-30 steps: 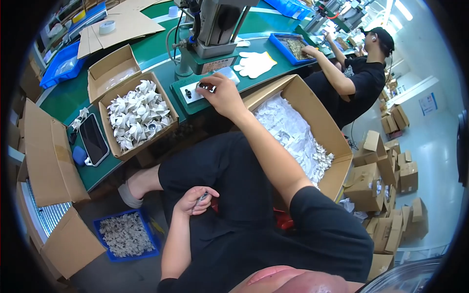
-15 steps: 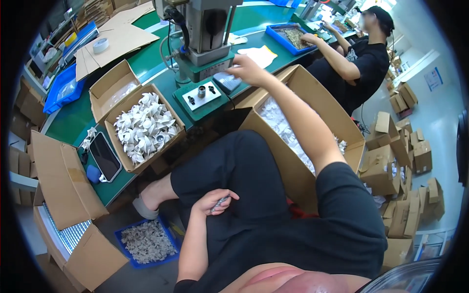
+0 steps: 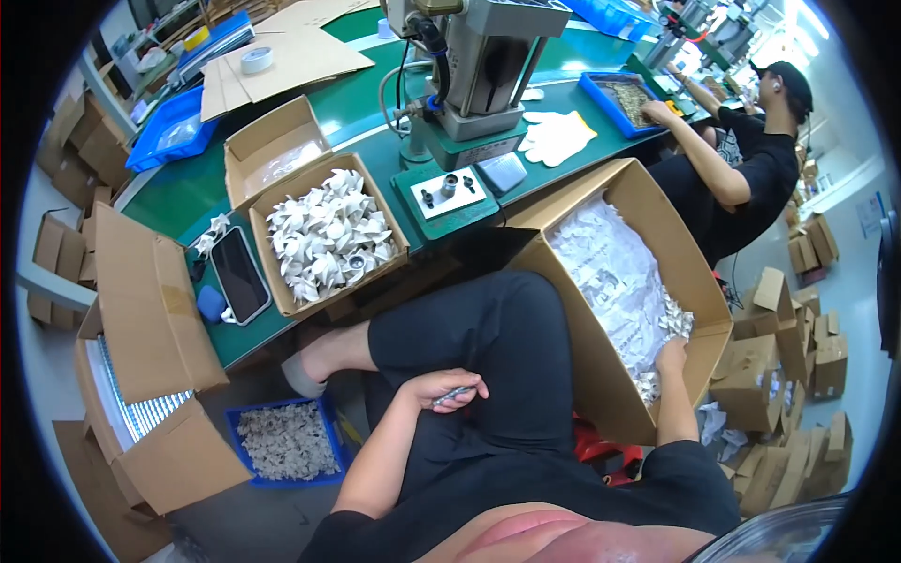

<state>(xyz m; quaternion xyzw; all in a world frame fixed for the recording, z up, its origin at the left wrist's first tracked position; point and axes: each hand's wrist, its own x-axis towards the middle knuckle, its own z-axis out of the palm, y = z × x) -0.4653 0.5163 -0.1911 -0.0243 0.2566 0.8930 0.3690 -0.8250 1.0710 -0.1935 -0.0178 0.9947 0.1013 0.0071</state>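
My left hand (image 3: 443, 389) rests over my lap, its fingers curled round a small grey metal piece (image 3: 454, 395) whose exact kind I cannot make out. Down inside the large cardboard box (image 3: 615, 413) at the right is my right hand (image 3: 672, 358), at the small white finned parts (image 3: 676, 320); its fingertips are hidden among them. Crumpled white sheeting (image 3: 610, 272) covers much of that box's contents. On the bench, a press (image 3: 479, 94) stands over a green base with a white plate (image 3: 448, 194) carrying a metal post. A smaller carton holds white bladed wheels (image 3: 328, 235).
Beside the smaller carton lie a phone (image 3: 240, 274) and a blue case (image 3: 211, 303). White gloves (image 3: 556, 138) lie right of the press. On the floor sits a blue tray (image 3: 286, 443) of greyish bits, beside an open carton (image 3: 183, 460). A co-worker (image 3: 751, 178) works at the far right.
My right hand has left the press and gone down into the large box. My left hand stays over my lap, still closed round the metal piece. The view has shifted.
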